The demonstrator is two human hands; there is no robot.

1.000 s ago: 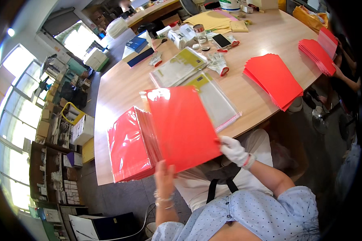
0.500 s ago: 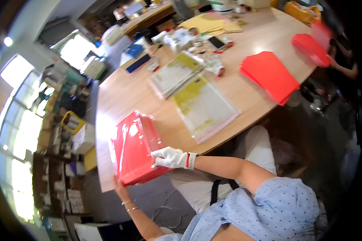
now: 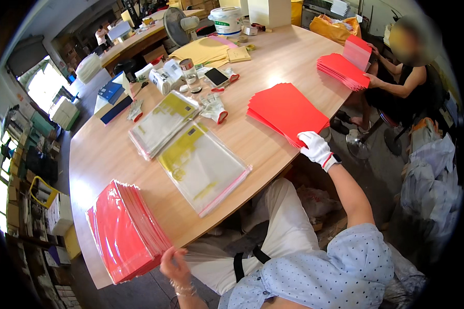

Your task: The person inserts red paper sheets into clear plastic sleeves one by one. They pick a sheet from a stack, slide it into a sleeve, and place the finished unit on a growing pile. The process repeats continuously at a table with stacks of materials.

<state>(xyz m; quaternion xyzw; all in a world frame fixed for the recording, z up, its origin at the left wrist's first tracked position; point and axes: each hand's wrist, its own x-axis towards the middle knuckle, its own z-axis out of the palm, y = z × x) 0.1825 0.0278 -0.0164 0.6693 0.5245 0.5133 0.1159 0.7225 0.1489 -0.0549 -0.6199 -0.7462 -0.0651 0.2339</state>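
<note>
Head view: right hand (image 3: pixel 317 149), gloved, fingers on the near corner of the fanned red sheets (image 3: pixel 286 110); can't tell from where I stand whether it pinches one sheet or several. Left hand (image 3: pixel 175 268), bare, fingers loosely apart and part-curled, holding nothing, just beside the wrapped red stack (image 3: pixel 118 237) at the near left table (image 3: pixel 93 154) edge; contact unclear. Fan likely set askew so single corners lift easily; its corner sits by the table edge, probably for reach. Clear sleeves (image 3: pixel 216 177) lie flat between the two red piles, presumably to be handy to both hands. Containers: glossy clear film encloses the red sheets in the stack; sleeves look flat, unfilled; lidded jar (image 3: pixel 193 81), contents unclear; white bucket (image 3: pixel 227 23), inside not visible; orange bag (image 3: pixel 325 30), contents unreadable.
</note>
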